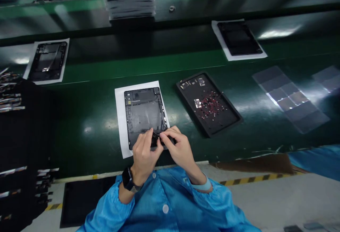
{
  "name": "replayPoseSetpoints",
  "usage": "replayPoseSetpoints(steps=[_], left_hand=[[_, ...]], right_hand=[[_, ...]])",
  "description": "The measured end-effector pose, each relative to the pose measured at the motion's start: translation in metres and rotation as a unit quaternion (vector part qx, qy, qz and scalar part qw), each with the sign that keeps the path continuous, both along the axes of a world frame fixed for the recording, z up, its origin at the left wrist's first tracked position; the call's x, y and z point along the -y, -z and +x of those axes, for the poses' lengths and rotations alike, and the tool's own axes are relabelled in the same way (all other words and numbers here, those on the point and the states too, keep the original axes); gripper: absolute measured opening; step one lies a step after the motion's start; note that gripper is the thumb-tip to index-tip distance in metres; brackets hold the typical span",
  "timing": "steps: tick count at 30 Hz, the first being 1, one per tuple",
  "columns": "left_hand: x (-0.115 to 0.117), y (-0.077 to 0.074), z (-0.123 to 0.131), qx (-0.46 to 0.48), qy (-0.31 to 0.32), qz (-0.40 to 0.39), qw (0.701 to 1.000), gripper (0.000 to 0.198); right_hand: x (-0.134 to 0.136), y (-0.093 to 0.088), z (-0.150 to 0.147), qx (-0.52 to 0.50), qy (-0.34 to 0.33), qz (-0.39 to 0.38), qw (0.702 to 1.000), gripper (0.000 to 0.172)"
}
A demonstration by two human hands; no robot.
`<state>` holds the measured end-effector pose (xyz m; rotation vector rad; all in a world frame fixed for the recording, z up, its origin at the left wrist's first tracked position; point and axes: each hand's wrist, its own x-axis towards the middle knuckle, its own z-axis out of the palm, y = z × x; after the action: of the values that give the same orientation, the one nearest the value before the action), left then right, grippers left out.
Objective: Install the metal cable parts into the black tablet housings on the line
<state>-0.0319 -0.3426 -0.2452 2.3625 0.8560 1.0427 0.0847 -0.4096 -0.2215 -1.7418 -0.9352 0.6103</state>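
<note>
A black tablet housing [145, 113], its inside facing up, lies on a white sheet [120, 119] on the green bench. Over its lower edge, my left hand [146, 150] pinches a small black part [155, 138] between thumb and fingers. My right hand [179, 147] is closed in a pinch at the right end of this part, its fingertips close to my left thumb. Whatever lies between the right fingertips is too small to make out. The fingers cover the housing's lower right corner.
Right of the housing, a black tray [228, 119] holds small boards and a heap of red-wired parts [212, 104]. Clear plastic sheets [292, 97] lie farther right. Two more housings [240, 38] rest on white paper behind. Black racks with flex cables [23, 136] stand left.
</note>
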Motion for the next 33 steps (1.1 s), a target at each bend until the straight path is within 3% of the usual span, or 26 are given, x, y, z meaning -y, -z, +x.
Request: replayPoseSetpoints(steps=[12, 18, 21, 24, 27, 29, 31, 33], left_hand=[[0.001, 0.0, 0.001, -0.005, -0.014, -0.025, 1.0, 0.03], [0.005, -0.022, -0.028, -0.057, -0.025, -0.066, 0.996, 0.038], [-0.014, -0.039, -0.044, -0.065, -0.056, -0.147, 0.985, 0.026], [-0.054, -0.055, -0.04, -0.011, -0.046, -0.343, 0.938, 0.024], [-0.098, -0.063, -0.02, 0.083, 0.019, -0.547, 0.832, 0.035], [-0.119, -0.062, -0.007, 0.124, 0.049, -0.615, 0.777, 0.039], [-0.132, -0.058, 0.004, 0.139, 0.067, -0.631, 0.76, 0.039], [-0.14, -0.051, 0.013, 0.115, 0.082, -0.599, 0.789, 0.04]], right_hand=[[0.0, 0.0, -0.001, 0.009, 0.0, -0.007, 1.0, 0.028], [-0.007, -0.005, 0.012, 0.081, -0.114, -0.007, 0.99, 0.024], [-0.014, -0.004, 0.023, 0.155, -0.122, -0.016, 0.98, 0.022], [-0.019, -0.001, 0.028, 0.192, -0.096, -0.015, 0.977, 0.029], [-0.018, 0.003, 0.031, 0.19, -0.085, 0.004, 0.978, 0.025], [-0.016, 0.005, 0.033, 0.182, -0.073, 0.025, 0.98, 0.021], [-0.013, 0.006, 0.037, 0.171, -0.062, 0.043, 0.982, 0.019], [-0.011, 0.006, 0.041, 0.158, -0.052, 0.058, 0.984, 0.018]])
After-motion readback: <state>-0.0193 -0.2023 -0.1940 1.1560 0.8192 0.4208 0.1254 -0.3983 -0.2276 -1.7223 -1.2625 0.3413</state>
